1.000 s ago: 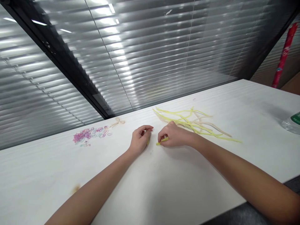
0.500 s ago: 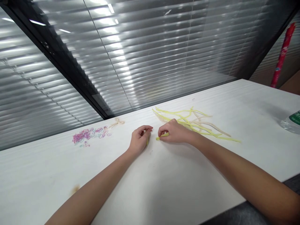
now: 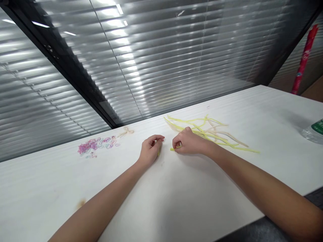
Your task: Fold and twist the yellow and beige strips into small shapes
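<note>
My left hand (image 3: 151, 148) is closed, thumb and fingers curled together near the middle of the white table. A short bit of yellow pipe cleaner (image 3: 158, 152) shows beneath its fingers; the rest is hidden. Just to the right, my right hand (image 3: 185, 142) pinches another yellow piece (image 3: 172, 149) low at the tabletop, its tip poking out to the left. Whether both ends belong to one strand I cannot tell. Behind and right of this hand lies a loose spread of yellow and beige pipe cleaners (image 3: 227, 145), crossing one another.
Left of my hands are a heap of small pink, purple and teal rings (image 3: 88, 146) and a beige looped, bow-like piece (image 3: 126, 131). A clear bottle with a green label (image 3: 314, 132) stands at the right edge. Blinds (image 3: 164, 60) border the table's (image 3: 131, 215) far side.
My right hand has shifted slightly to the right with the yellow piece, widening the gap between the hands. The left hand has stayed in place.
</note>
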A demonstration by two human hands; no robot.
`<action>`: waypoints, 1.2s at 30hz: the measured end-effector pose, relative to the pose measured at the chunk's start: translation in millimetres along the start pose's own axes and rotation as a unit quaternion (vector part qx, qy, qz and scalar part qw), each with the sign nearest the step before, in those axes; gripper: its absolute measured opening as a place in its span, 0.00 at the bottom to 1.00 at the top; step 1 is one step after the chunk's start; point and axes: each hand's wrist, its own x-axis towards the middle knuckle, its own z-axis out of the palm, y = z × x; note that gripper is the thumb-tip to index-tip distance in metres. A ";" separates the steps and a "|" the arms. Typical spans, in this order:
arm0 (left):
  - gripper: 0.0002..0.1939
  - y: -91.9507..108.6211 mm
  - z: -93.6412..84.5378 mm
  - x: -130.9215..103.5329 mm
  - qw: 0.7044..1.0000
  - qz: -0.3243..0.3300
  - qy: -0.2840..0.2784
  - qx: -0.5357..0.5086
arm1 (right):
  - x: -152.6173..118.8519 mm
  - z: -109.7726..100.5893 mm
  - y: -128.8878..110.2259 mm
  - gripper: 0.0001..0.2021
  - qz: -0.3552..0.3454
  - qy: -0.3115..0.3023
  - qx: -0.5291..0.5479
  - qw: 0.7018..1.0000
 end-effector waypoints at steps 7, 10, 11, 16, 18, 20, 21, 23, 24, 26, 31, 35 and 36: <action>0.11 1.0 -0.2 -0.1 1.000 0.002 0.002 0.001 | 1.4 1.1 3.6 0.07 -0.021 -0.006 -0.007 1.000; 0.11 0.8 -0.3 -0.1 1.000 0.002 -0.001 0.000 | 0.8 -0.2 3.6 0.06 -0.011 -0.011 -0.008 1.000; 0.11 0.7 -0.4 -0.1 1.000 0.002 -0.002 0.001 | 0.4 -1.1 3.0 0.06 -0.007 -0.014 -0.008 1.000; 0.11 0.8 -0.3 0.2 1.000 -0.001 -0.003 0.001 | -1.5 -5.0 -0.1 0.06 0.002 -0.028 -0.001 1.000; 0.11 0.5 -0.2 0.2 1.000 -0.003 -0.001 0.001 | -1.6 -4.7 0.5 0.06 0.004 -0.032 0.003 0.999; 0.11 -0.1 -0.1 0.2 1.000 -0.004 0.001 0.000 | -1.3 -3.3 2.5 0.06 0.010 -0.034 0.006 0.999; 0.11 -0.4 -0.1 0.2 1.000 -0.004 0.000 -0.001 | -1.1 -2.5 3.7 0.06 0.014 -0.035 0.007 0.999; 0.11 -0.6 -0.2 0.3 1.000 -0.003 0.000 0.000 | -0.8 -0.9 5.8 0.06 0.018 -0.036 0.010 0.999; 0.11 -0.5 -0.2 0.3 1.000 -0.003 -0.001 0.000 | -0.8 -0.3 6.5 0.06 0.018 -0.035 0.011 0.999; 0.11 0.0 -0.3 0.3 1.000 -0.003 0.000 0.000 | -0.8 0.2 7.2 0.06 0.016 -0.033 0.011 0.999; 0.11 1.1 -0.4 -0.1 1.000 -0.001 0.001 0.003 | -1.3 -0.8 6.3 0.06 0.016 -0.031 0.013 0.999; 0.11 0.7 -0.3 -0.2 1.000 0.000 -0.001 0.002 | -1.1 -0.5 7.3 0.06 0.008 -0.036 0.016 0.999; 0.11 0.7 -0.3 -0.1 1.000 -0.002 -0.001 0.001 | -0.9 -0.1 7.7 0.06 0.005 -0.036 0.015 0.999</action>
